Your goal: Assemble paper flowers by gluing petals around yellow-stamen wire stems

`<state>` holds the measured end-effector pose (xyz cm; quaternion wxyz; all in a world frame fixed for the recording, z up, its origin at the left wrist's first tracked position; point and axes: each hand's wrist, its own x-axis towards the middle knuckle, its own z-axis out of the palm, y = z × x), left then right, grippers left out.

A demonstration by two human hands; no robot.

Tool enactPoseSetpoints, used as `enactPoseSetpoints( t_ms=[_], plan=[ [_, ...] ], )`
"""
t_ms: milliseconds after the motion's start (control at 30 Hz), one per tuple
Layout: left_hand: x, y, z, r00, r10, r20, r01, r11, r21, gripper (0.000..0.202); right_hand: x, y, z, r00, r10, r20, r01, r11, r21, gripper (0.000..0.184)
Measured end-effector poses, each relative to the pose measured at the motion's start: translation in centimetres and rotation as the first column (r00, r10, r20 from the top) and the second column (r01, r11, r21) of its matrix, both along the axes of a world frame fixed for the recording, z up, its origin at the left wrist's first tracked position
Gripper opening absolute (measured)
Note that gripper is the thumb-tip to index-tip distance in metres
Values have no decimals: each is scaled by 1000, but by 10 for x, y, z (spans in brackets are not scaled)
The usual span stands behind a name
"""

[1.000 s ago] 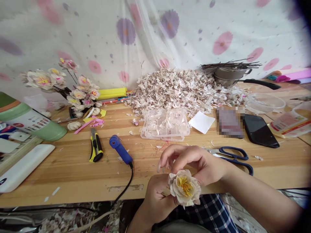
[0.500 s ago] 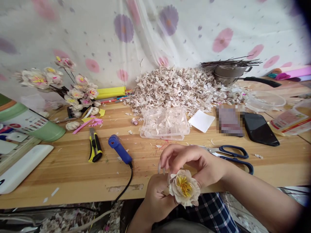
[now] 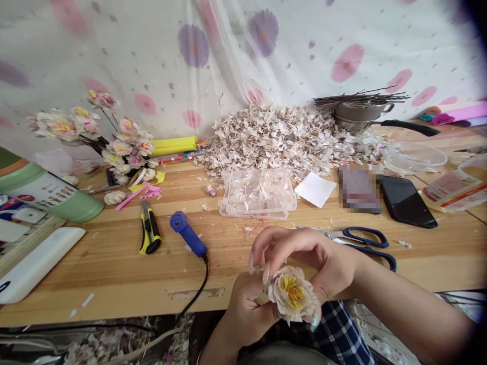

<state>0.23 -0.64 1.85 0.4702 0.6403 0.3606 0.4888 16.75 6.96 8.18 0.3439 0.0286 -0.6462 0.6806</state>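
Both hands on 1 cream petal flower (image 3: pixel 292 295), yellow stamens facing up, held over the near edge of the wooden table (image 3: pixel 95 274). Left hand (image 3: pixel 247 309) clenched around it from below, right hand (image 3: pixel 308 256) curled over, pinching the petals. Bloom looks fully layered, no stem showing. Loose petal pile (image 3: pixel 281 139) left at far side, finished flower bunch (image 3: pixel 122 147) far left

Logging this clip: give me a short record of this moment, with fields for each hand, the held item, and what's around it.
Left hand: below the pale flower, holding it
Right hand: curved over the flower, pinching it
Held item: pale-petalled flower, yellow stamens
Nearest: blue-handled scissors
Rest: blue corded tool, yellow-and-black utility knife, clear compartment box, heap of pale petals
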Motion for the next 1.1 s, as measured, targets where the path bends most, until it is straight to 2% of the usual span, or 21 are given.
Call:
enactPoseSetpoints(
  t_ms=[100, 133, 167, 233, 267, 300, 367, 467, 533, 600, 733, 833, 967, 1100],
  plan=[
    [0, 0, -4, 996, -68, 49, 70, 997, -42, 33, 0, 3, -7, 998, -11, -57, 5, 994, -108, 72],
    [0, 0, -4, 996, -65, 58, 69, 996, -54, 36, 0, 4, -9, 996, -46, -79, 34, 988, -148, 68],
    [0, 0, -5, 996, -62, 65, 67, 996, -64, 39, 0, 6, -10, 990, -104, -98, 85, 980, -179, 55],
    [-1, -1, -5, 994, -80, 76, 86, 992, -89, 43, 0, 8, -11, 960, -270, -71, 249, 944, -216, 24],
    [-1, -1, -5, 992, -93, 83, 101, 990, -100, 43, 0, 9, -10, 937, -349, -21, 336, 916, -219, 14],
    [-1, -1, -4, 991, -100, 92, 110, 988, -111, 43, 0, 9, -10, 913, -405, 47, 405, 888, -217, 12],
    [-2, -1, -3, 990, -94, 105, 106, 988, -115, 41, 0, 10, -8, 890, -413, 191, 449, 865, -223, 12],
    [-1, -1, 0, 992, -30, 125, 41, 996, -85, 38, 2, 9, -6, 919, -273, 283, 342, 911, -231, 13],
    [0, 0, 2, 988, -14, 154, 24, 997, -68, 37, 3, 8, -5, 945, -163, 283, 215, 962, -165, 21],
    [1, 0, 2, 985, -22, 174, 33, 998, -61, 36, 3, 7, -2, 963, -80, 258, 102, 992, -73, 31],
    [-1, -1, -3, 988, 0, 154, 5, 999, -33, 37, 3, 5, 0, 985, -1, 173, 4, 1000, -13, 48],
    [-1, -3, -10, 990, 72, 118, -70, 997, -21, 39, 3, 4, -1, 992, 30, 122, -29, 1000, -9, 52],
    [-1, -4, -14, 985, 145, 93, -145, 989, -8, 44, 3, 3, -2, 991, 94, 99, -87, 994, -73, 54],
    [-1, -3, -12, 986, 151, 73, -153, 988, 26, 45, 3, 2, -5, 989, 115, 89, -104, 988, -116, 58]
  ],
)
